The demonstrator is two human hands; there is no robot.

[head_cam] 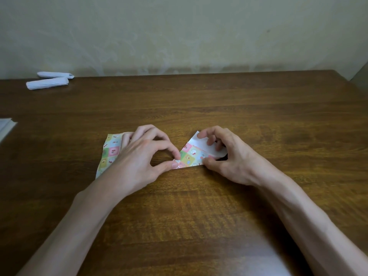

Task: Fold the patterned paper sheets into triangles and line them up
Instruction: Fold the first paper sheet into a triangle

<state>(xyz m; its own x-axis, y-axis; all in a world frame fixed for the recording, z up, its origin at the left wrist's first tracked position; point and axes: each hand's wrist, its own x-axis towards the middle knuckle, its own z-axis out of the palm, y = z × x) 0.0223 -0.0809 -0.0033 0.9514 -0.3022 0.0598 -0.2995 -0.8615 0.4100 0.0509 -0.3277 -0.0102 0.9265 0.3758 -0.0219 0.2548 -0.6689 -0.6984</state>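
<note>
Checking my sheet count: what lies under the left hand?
Under the left hand lies a flat patterned sheet, left side showing, the rest covered. That hand pinches the folded sheet.

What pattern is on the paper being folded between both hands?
The paper has pastel checkered squares with small cartoon pictures, white underside; head view.

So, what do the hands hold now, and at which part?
Both grip one patterned paper sheet. The left hand pinches its left corner; the right hand holds its right end, at the white flap.
</note>
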